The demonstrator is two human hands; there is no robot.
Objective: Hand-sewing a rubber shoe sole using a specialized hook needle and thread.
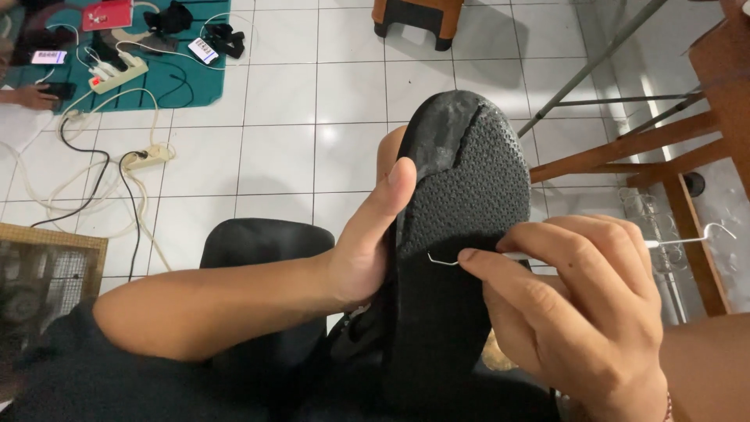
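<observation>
A black shoe [461, 187] stands sole up in front of me, its dotted rubber sole facing the camera and the toe part of the sole peeling apart. My left hand [367, 242] grips the shoe's left edge, thumb pressed along the sole. My right hand [578, 305] pinches a thin metal hooked tool [442, 261] whose bent tip lies on the middle of the sole; its other hooked end [715, 230] sticks out to the right.
A black stool seat [262, 242] sits under my left forearm. Wooden chair legs [625, 148] and a metal rod stand at right. White power strips [117, 74] and cables lie on the tiled floor at left, near a teal mat [191, 78] and another person's hand [31, 95].
</observation>
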